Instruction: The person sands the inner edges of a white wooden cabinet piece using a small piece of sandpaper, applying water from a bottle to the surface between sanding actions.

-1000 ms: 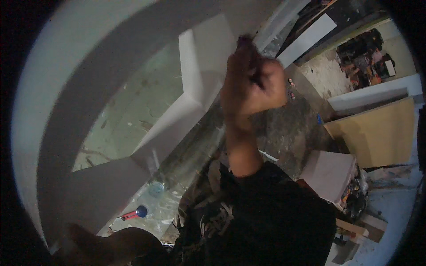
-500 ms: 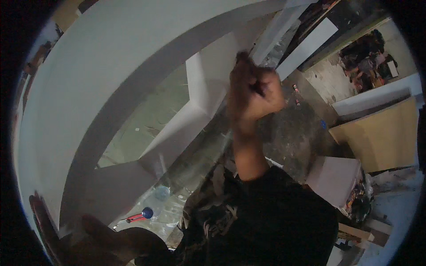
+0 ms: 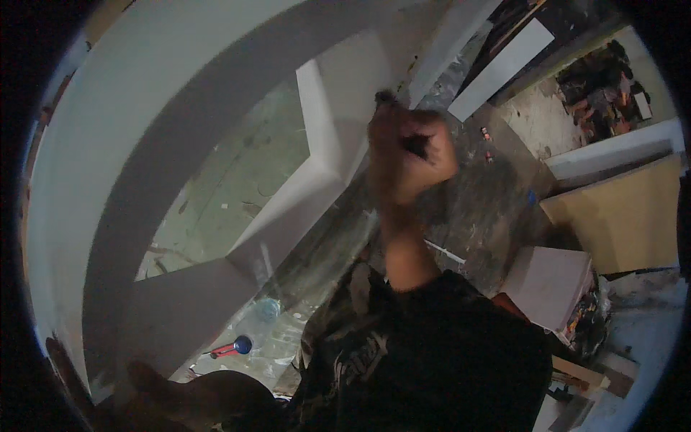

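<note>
A large white curved panel (image 3: 86,165) with a broad grey inner edge arches over the left side, and angled white strips (image 3: 288,205) border its opening. My right hand (image 3: 412,155) is closed in a fist in front of these strips, its outline a little blurred. Whatever its fingers hold, if anything, is hidden. At the lower left, in shadow, my left hand (image 3: 169,396) rests against the panel's lower end. Its thumb stands apart from the stretched fingers, which lie along the outer side.
A red-handled tool with a blue round part (image 3: 234,347) lies on the floor by a clear plastic item (image 3: 266,311). Rightward stand a pale box (image 3: 551,281), a tan board (image 3: 619,219) and a white plank (image 3: 504,68). Dark scraps (image 3: 604,90) are piled at the far right.
The view has shifted slightly, and the panel's inner edge appears further left. My right fist stays in nearly the same place. My left hand appears slightly lower in the picture.
</note>
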Available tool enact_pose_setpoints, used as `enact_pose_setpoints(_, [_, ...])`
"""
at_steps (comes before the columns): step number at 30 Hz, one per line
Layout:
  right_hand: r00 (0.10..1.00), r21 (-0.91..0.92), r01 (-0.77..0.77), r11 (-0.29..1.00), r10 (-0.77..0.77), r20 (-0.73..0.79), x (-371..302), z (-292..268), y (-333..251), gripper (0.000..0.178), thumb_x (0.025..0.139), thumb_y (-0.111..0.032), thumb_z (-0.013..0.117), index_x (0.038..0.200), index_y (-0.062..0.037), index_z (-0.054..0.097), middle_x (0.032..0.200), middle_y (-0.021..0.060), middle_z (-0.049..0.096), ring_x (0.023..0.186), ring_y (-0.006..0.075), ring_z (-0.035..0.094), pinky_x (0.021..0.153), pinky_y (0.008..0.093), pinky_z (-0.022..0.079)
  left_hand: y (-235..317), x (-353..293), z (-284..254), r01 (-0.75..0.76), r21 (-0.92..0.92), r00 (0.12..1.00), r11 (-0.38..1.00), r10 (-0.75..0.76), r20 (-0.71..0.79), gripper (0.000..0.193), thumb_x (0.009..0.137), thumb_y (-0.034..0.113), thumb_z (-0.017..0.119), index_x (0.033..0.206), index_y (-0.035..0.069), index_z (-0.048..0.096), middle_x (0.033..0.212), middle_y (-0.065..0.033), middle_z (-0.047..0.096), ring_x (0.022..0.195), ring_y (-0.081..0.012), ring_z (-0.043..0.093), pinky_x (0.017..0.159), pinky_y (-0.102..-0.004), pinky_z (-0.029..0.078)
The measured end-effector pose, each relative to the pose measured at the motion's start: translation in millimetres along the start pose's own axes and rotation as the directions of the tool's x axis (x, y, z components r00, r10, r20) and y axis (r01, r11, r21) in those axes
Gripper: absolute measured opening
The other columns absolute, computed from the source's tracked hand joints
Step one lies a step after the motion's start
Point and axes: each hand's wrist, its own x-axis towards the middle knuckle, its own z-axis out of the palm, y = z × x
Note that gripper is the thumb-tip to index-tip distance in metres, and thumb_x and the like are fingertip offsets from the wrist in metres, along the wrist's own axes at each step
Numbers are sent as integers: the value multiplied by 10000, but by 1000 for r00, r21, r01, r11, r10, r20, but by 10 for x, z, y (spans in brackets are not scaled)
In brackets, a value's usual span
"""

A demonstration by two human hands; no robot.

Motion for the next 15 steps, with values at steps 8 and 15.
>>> enact_pose_setpoints(8, [999,27,-29,999,28,37,292,169,-282,204,804,121,711,751,-2,557,686,56,603,624,117,590,663,308,556,-14,1,39,2,0,1000,1000,-2,16,426,846,255,750,1132,-51,670,1139,-191,699,991,-332,683,905,-423,529])
enact_pose_setpoints(15, [1000,37,16,999,-17,16,3,-28,0,184,806,108,705,743,-2,571,697,36,617,637,97,588,639,266,527,-26,19,53,-5,-3,1000,1000,5,16,426,848,253,748,1132,-54,669,1138,-195,698,993,-335,683,907,-427,529])
